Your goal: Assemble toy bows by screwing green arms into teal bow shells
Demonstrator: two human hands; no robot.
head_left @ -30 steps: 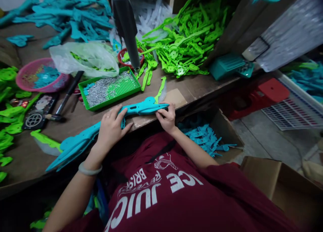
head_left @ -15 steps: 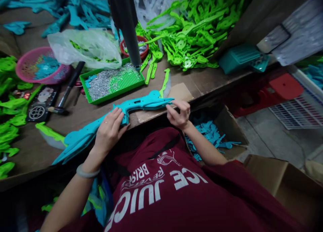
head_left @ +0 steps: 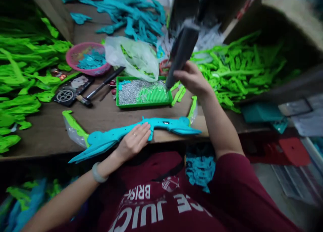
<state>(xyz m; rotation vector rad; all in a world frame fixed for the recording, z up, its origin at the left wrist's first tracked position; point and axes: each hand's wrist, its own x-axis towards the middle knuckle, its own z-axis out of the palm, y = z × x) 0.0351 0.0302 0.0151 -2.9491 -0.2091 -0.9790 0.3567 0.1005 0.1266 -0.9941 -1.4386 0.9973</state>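
Note:
A blue toy bow point(head_left: 118, 131) with lime-green end pieces lies along the front of the workbench. My left hand point(head_left: 135, 139) is laid over its middle, fingers together across the grip and thumb hidden. Above the bench a dark, blurred electric screwdriver point(head_left: 183, 48) hangs at a tilt. My right hand point(head_left: 194, 78) is closed around its lower part, with the thumb in front and some fingers hidden behind. Just under the tool's tip is a green tray point(head_left: 143, 106) of small silvery screws point(head_left: 130, 92).
Lime-green parts point(head_left: 234, 74) are heaped right, with more green parts point(head_left: 22, 74) left. Blue parts point(head_left: 131, 13) pile up behind. A pink basket point(head_left: 73, 62), a plastic bag point(head_left: 136, 57), a hammer point(head_left: 101, 85) and a phone-like black object point(head_left: 72, 90) sit left of the tray.
My right hand has left the bow's right end and moved up onto the screwdriver, which is now tilted. My left hand stays on the bow. The view has turned left.

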